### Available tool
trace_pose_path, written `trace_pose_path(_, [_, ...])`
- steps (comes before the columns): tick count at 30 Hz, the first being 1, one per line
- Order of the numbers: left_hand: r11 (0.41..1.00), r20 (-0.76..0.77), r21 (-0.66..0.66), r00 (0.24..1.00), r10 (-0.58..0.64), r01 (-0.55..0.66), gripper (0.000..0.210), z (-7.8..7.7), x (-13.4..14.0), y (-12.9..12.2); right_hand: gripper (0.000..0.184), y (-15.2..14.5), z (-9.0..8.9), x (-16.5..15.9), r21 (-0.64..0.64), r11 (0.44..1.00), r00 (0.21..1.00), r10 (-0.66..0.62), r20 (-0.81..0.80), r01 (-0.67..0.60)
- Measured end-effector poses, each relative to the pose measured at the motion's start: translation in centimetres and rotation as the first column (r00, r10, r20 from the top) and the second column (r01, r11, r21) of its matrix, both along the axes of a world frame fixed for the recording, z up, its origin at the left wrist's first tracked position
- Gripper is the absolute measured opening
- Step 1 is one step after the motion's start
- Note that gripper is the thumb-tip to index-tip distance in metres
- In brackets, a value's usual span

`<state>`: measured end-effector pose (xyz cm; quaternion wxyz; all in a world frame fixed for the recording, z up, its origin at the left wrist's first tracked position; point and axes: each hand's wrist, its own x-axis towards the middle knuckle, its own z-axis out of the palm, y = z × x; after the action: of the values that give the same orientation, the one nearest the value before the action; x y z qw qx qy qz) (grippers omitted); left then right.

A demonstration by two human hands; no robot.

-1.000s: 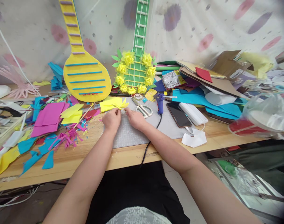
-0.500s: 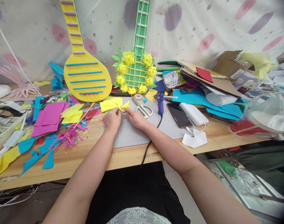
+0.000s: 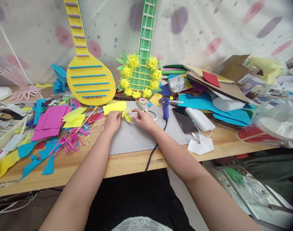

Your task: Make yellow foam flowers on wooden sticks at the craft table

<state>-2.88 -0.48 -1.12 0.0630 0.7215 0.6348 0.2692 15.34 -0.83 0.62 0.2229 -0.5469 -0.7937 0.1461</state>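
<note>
Between my two hands is a small yellow paper flower [image 3: 126, 115] with narrow petals spread apart, held over the grey cutting mat [image 3: 127, 141]. At its left side, the fingers of my left hand [image 3: 113, 121] pinch the petals. My right hand [image 3: 145, 120] is closed on a thin pale stick [image 3: 132, 112] that reaches toward the flower; its far end is hidden among the petals. Folded yellow paper [image 3: 115, 106] lies just behind my left hand. Scissors [image 3: 152, 114] rest partly hidden behind my right hand.
A purple glue gun [image 3: 165, 109] with a black cord, a phone [image 3: 184, 120] and a white power bank [image 3: 199, 118] lie to the right. Yellow [image 3: 90, 81] and green [image 3: 141, 78] craft instruments stand at the back. Magenta paper [image 3: 50, 120] and scraps cover the left.
The flower has turned so its petals stand open between my hands. My left hand has shifted slightly left, my right hand slightly right, widening the gap.
</note>
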Motion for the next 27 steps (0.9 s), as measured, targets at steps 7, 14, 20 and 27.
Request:
trace_pose_path(7, [0.995,0.042,0.101,0.999,-0.007,0.003,0.031,-0.2,0.4,0.6,0.028,0.2,-0.3,-0.9,0.007,0.998,0.987,-0.07,0.147,0.07])
trace_pose_path(14, [0.947,0.16,0.24,0.971,0.176,-0.211,0.024,1.0,0.8,-1.2,0.032,0.3,-0.3,-1.3,0.031,0.995,0.979,-0.098,0.176,0.094])
trace_pose_path(20, [0.997,0.03,-0.047,0.998,0.054,-0.053,0.017,1.1,3.0,-2.6,0.028,0.4,-0.6,-1.1,0.027,0.995,0.975,-0.099,0.2,0.096])
trace_pose_path(27, [0.988,0.036,-0.094,0.992,0.125,-0.121,0.021,0.7,3.4,-2.4,0.027,0.6,-0.8,-0.5,0.017,0.989,0.983,-0.147,0.109,0.146])
